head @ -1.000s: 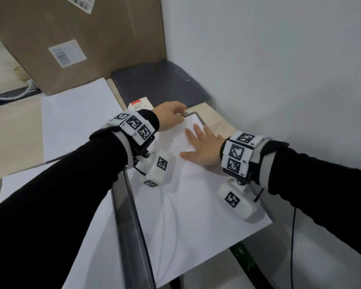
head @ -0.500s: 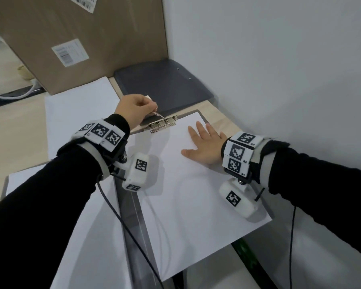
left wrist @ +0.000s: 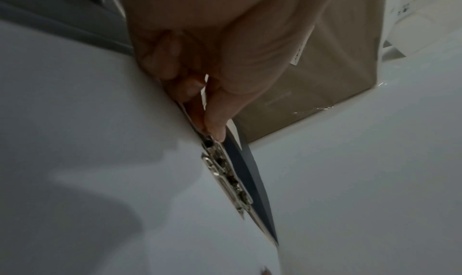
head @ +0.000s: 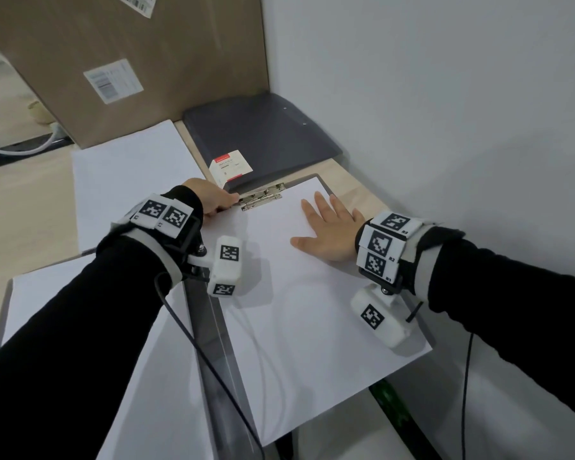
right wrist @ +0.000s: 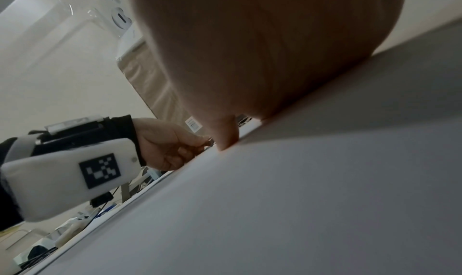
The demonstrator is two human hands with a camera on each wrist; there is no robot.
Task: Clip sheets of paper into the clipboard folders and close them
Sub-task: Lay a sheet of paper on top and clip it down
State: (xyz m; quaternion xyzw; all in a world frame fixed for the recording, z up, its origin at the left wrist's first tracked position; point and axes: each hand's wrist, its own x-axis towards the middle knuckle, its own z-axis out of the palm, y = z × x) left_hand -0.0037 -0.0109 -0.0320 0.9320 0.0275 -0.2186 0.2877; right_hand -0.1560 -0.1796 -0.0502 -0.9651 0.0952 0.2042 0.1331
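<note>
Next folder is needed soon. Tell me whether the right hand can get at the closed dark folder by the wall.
Probably yes. The right hand lies flat on the sheet, holding nothing, and the dark folder lies just beyond with nothing between them.

Black long sleeves [head: 63, 327] on both arms, down to the wrists. Each wrist wears a white band [head: 384, 242] tiled with black-and-white square markers, on a black bracket with a visible screw. Under each hangs a white rounded camera pod [head: 226, 265], markers on its faces. Thin black cables [head: 193, 340] trail back along both forearms.
</note>
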